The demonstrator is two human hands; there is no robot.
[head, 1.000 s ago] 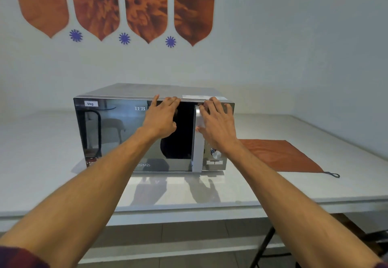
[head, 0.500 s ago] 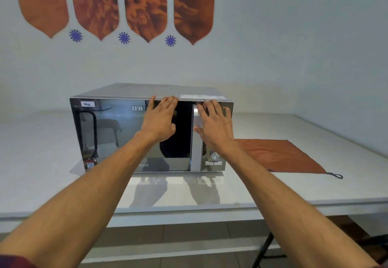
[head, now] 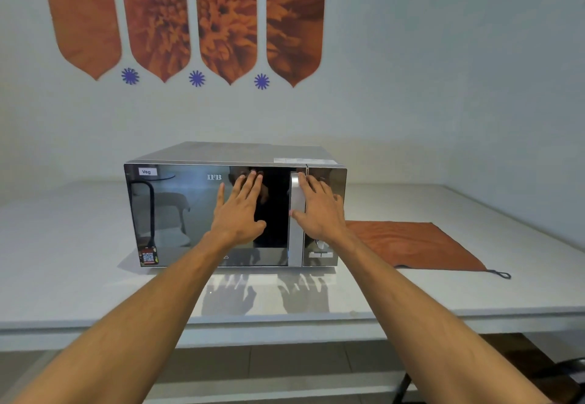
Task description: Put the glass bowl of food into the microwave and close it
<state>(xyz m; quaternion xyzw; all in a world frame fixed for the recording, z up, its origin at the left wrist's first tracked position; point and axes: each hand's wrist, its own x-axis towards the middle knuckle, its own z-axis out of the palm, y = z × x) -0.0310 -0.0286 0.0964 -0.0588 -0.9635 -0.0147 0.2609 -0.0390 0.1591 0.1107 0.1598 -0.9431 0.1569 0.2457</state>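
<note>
Both grips are open, flat-fingered: left hand on the closed microwave door, right hand over its handle

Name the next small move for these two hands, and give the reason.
Probably draw both hands back. The microwave door looks flush with the front, the left hand lies flat on its glass, and the right hand is beside the handle, holding nothing.
</note>
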